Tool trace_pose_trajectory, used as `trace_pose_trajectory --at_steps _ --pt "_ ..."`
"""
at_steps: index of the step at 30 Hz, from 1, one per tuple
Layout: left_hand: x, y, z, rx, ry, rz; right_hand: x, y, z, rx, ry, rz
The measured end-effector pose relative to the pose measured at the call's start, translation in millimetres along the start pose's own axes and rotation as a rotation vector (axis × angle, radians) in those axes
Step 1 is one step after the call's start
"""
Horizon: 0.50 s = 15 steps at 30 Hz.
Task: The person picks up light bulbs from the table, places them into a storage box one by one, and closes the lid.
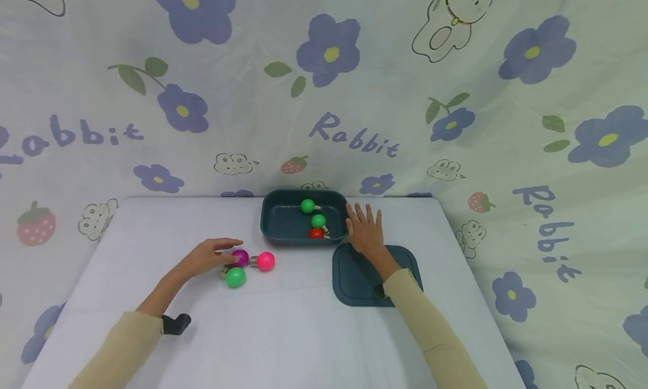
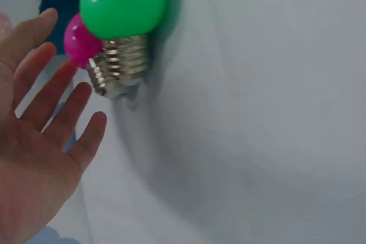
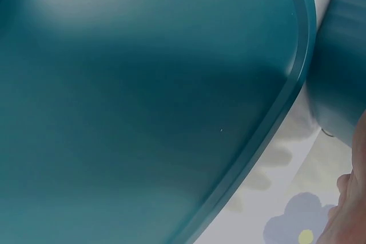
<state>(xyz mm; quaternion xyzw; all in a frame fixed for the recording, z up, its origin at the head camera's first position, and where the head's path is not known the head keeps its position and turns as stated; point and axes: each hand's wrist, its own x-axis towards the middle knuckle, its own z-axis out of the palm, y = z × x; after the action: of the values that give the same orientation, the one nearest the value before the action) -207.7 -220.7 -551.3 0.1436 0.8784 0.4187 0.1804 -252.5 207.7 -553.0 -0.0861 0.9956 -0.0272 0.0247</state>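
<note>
My left hand (image 1: 210,257) reaches in beside a purple light bulb (image 1: 243,258), its fingers loosely bent and its fingertips overlapping the bulb in the head view. Close by lie a green bulb (image 1: 235,277) and a pink bulb (image 1: 265,261), both with metal screw bases. In the left wrist view the palm holds nothing, and the green bulb (image 2: 123,4) partly covers the purple one (image 2: 80,41). With fingers spread, my right hand (image 1: 365,230) is at the right side of a dark teal container (image 1: 278,220), fingertips right at its rim.
Inside the container are two green bulbs (image 1: 307,206) and a red bulb (image 1: 316,233). A flat teal lid (image 1: 349,282) lies on the white table (image 1: 283,333) beneath my right forearm. Behind the table hangs a printed curtain (image 1: 253,119).
</note>
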Motion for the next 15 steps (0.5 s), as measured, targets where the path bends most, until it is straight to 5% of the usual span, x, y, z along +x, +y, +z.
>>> trace_pose_trajectory --at_steps 15 --pt "-5.1 -15.2 7.4 -0.007 -0.002 0.02 0.6 -1.1 1.9 -0.002 0.001 0.01"
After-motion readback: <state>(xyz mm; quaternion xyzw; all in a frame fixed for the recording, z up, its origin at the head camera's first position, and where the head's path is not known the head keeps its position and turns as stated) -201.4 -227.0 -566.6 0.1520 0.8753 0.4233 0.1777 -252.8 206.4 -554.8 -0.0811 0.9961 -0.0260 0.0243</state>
